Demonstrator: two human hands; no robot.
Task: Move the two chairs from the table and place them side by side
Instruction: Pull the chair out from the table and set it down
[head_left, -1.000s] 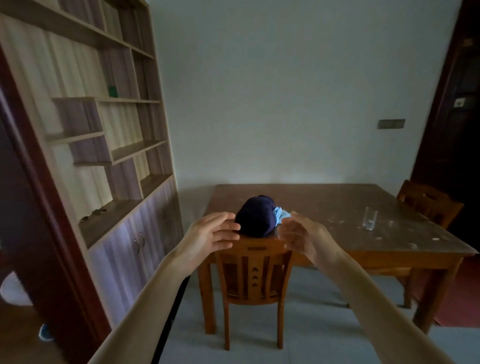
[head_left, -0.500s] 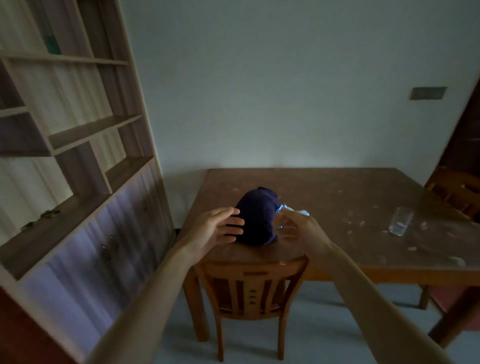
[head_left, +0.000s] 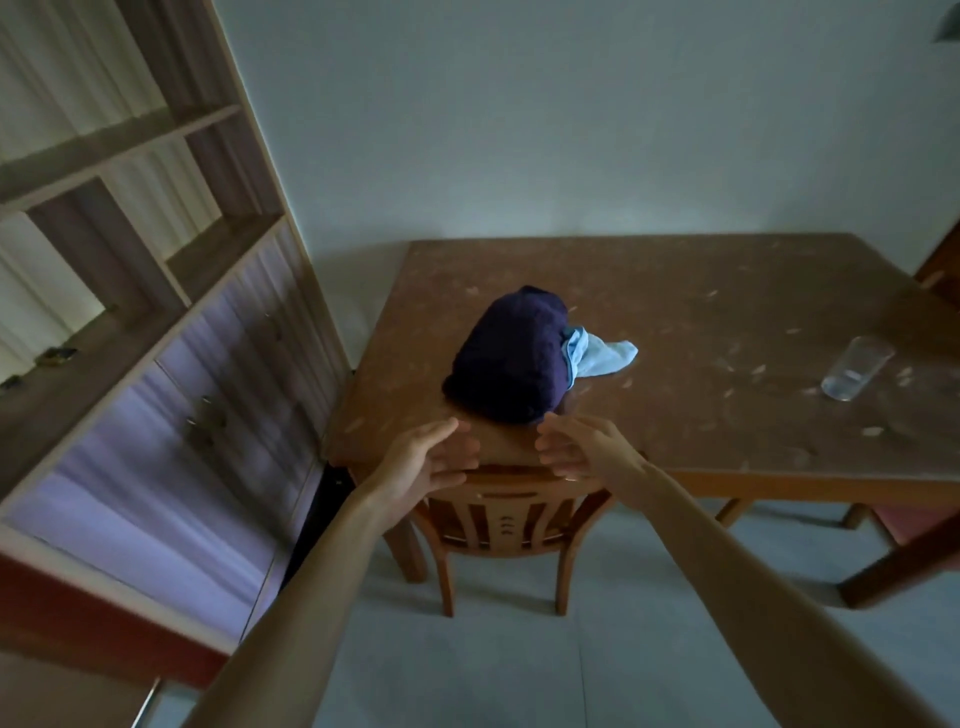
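Observation:
A wooden chair (head_left: 501, 519) with a slatted back stands pushed in at the near left side of the brown table (head_left: 701, 312). My left hand (head_left: 423, 465) hovers over the left end of the chair's top rail, fingers spread. My right hand (head_left: 584, 452) hovers over the right end, fingers apart. Neither hand grips the rail. A second chair (head_left: 940, 267) shows only as a sliver at the right edge, behind the table; a reddish seat (head_left: 919, 522) pokes out under the table's right side.
A dark blue bundle (head_left: 511, 356) with a light blue cloth (head_left: 597, 351) lies on the table near the chair. A clear glass (head_left: 854, 366) stands at the right. A tall shelf cabinet (head_left: 156, 338) lines the left wall. Grey floor lies in front.
The view has tilted down and come closer to the table. Both hands have dropped from beside the dark bundle to just above the chair's top rail.

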